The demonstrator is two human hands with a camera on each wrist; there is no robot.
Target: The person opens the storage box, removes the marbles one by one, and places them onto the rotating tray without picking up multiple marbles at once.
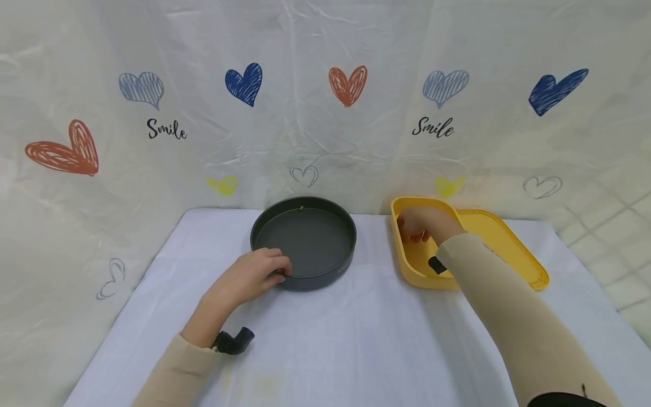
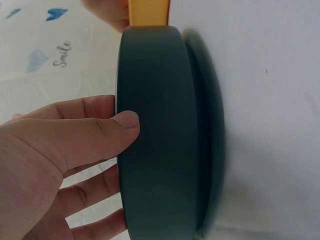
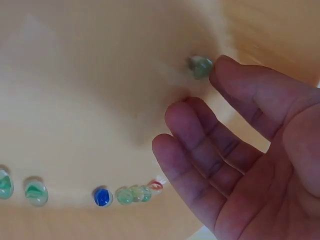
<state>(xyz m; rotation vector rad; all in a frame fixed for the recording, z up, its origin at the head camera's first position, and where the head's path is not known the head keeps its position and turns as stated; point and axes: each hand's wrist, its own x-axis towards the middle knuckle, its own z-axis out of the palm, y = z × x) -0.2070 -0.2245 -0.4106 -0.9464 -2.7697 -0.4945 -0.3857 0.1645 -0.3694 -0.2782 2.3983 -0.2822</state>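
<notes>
My left hand (image 1: 256, 271) grips the near left rim of a round dark pan (image 1: 310, 240). In the left wrist view the thumb lies on the outer wall and the fingers reach over the rim. My right hand (image 1: 427, 223) is down inside a yellow rectangular container (image 1: 415, 271). The right wrist view has a green glass marble (image 3: 201, 67) right at the thumb tip, with the other fingers bent loosely and apart from it. More marbles lie along the container's edge, among them a blue marble (image 3: 103, 196) and a red-streaked marble (image 3: 156, 186).
A yellow lid (image 1: 508, 243) lies to the right of the container, partly behind the right sleeve. White cloth (image 1: 325, 350) covers the table. Behind it hangs a pale sheet (image 1: 315, 135) printed with hearts. A tiny yellowish-green thing (image 1: 302, 208) shows at the pan's far inner wall.
</notes>
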